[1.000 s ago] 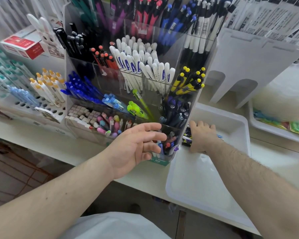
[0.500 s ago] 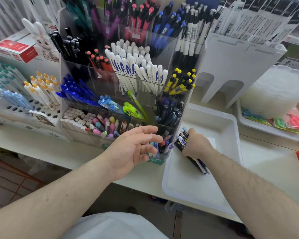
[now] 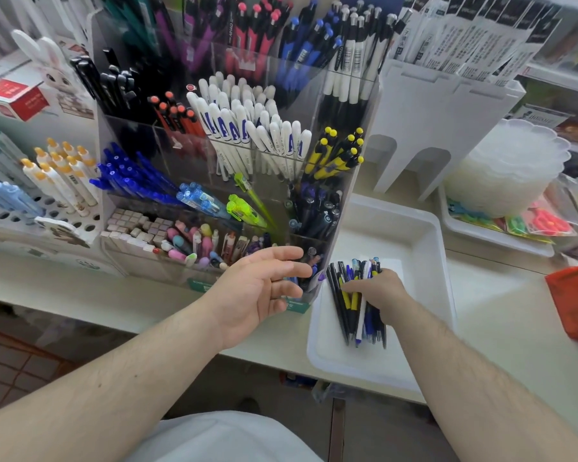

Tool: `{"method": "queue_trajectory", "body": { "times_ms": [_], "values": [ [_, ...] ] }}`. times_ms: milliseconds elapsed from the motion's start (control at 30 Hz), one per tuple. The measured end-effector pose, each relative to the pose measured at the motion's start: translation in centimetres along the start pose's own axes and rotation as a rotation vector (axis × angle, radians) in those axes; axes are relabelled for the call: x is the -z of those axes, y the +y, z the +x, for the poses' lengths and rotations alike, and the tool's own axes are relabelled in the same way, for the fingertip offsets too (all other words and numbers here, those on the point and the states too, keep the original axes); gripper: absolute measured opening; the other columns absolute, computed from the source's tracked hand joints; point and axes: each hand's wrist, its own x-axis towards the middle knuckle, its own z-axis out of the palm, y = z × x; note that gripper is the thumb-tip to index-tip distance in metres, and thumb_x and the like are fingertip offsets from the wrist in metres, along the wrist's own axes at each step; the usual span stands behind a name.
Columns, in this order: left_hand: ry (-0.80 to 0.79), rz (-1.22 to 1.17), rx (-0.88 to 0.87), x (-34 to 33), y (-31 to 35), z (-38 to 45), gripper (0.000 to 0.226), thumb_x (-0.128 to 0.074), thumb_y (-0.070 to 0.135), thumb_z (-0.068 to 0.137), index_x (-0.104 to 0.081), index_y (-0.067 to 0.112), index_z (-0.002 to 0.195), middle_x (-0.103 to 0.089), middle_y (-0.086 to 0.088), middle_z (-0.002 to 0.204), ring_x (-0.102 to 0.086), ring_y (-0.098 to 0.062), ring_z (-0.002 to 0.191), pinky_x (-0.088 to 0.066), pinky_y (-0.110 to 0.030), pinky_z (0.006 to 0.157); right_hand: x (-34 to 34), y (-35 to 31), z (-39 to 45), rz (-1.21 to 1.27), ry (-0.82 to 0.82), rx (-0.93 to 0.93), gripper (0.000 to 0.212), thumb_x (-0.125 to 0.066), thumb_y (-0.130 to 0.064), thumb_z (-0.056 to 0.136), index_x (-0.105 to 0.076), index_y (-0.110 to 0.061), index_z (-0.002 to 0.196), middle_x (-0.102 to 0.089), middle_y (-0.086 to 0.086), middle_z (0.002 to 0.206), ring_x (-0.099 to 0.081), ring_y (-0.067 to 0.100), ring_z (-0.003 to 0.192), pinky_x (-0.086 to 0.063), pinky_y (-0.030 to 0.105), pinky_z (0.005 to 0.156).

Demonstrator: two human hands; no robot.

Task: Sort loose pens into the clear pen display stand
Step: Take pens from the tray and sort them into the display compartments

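Right hand (image 3: 379, 291): grip closed round a bundle of loose pens (image 3: 356, 305), mixed black, blue, yellow and white. Bundle long axis runs near-to-far over the white tray (image 3: 427, 235); button ends fan out toward the far side, tips point at the person. Whether the tips touch the tray floor: cannot tell. Fingers mostly hidden under the pens. Left hand (image 3: 264, 288): grip wide, fingers straight, holding nothing, in front of the clear pen display stand (image 3: 351, 181) on the tabletop (image 3: 501, 315). Stand's lower front compartment partly hidden behind it.

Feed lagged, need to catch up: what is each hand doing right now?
Left hand: open, fingers relaxed, holding nothing.
Right hand: gripping a bundle of loose pens over the white tray.
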Motion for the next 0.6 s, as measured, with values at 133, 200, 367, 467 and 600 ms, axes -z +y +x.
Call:
{"method": "queue_trajectory", "body": {
  "times_ms": [133, 200, 367, 467, 600],
  "values": [
    [-0.007, 0.002, 0.017, 0.2, -0.1, 0.1, 0.027, -0.054, 0.005, 0.096, -0.06, 0.01, 0.122, -0.073, -0.005, 0.096, -0.062, -0.012, 0.06, -0.044, -0.019, 0.045, -0.7, -0.1, -0.7, 0.033, 0.016, -0.025, 0.043, -0.084, -0.011, 0.064, -0.06, -0.004, 0.1, -0.069, 0.019, 0.093, -0.068, 0.034, 0.08, -0.062, 0.047, 0.074],
    [-0.019, 0.005, 0.024, 0.2, -0.1, 0.1, 0.027, -0.054, 0.006, 0.096, -0.06, 0.01, 0.122, -0.073, -0.005, 0.096, -0.062, -0.012, 0.061, -0.044, -0.019, 0.045, -1.2, -0.2, -1.1, 0.019, 0.046, -0.023, 0.041, -0.081, -0.01, 0.066, -0.059, -0.006, 0.1, -0.068, 0.018, 0.094, -0.07, 0.033, 0.081, -0.062, 0.046, 0.071],
    [-0.044, 0.0, 0.028, 0.9, 0.2, -0.3, 0.024, -0.053, 0.007, 0.096, -0.06, 0.011, 0.119, -0.073, -0.003, 0.092, -0.062, -0.012, 0.061, -0.043, -0.019, 0.046, -1.4, -0.2, -1.8, 0.062, 0.111, -0.036, 0.042, -0.079, -0.01, 0.068, -0.053, -0.007, 0.101, -0.062, 0.014, 0.094, -0.064, 0.028, 0.077, -0.057, 0.035, 0.063],
    [-0.042, 0.001, 0.037, 1.7, 0.4, -0.4, 0.027, -0.053, 0.006, 0.096, -0.06, 0.01, 0.121, -0.073, -0.004, 0.092, -0.062, -0.013, 0.062, -0.041, -0.02, 0.046, -1.2, -0.3, -2.4, 0.124, 0.113, -0.058, 0.034, -0.075, -0.004, 0.07, -0.052, -0.005, 0.095, -0.054, 0.013, 0.084, -0.052, 0.025, 0.067, -0.046, 0.032, 0.058],
    [-0.06, 0.008, 0.052, 2.2, 0.7, -0.7, 0.028, -0.054, 0.007, 0.095, -0.059, 0.01, 0.122, -0.073, -0.004, 0.092, -0.061, -0.012, 0.062, -0.041, -0.02, 0.046, -0.8, -0.3, -3.2, 0.221, 0.102, -0.11, 0.021, -0.072, -0.002, 0.077, -0.055, -0.001, 0.089, -0.047, 0.01, 0.068, -0.046, 0.025, 0.056, -0.041, 0.03, 0.054]
  ]
}}
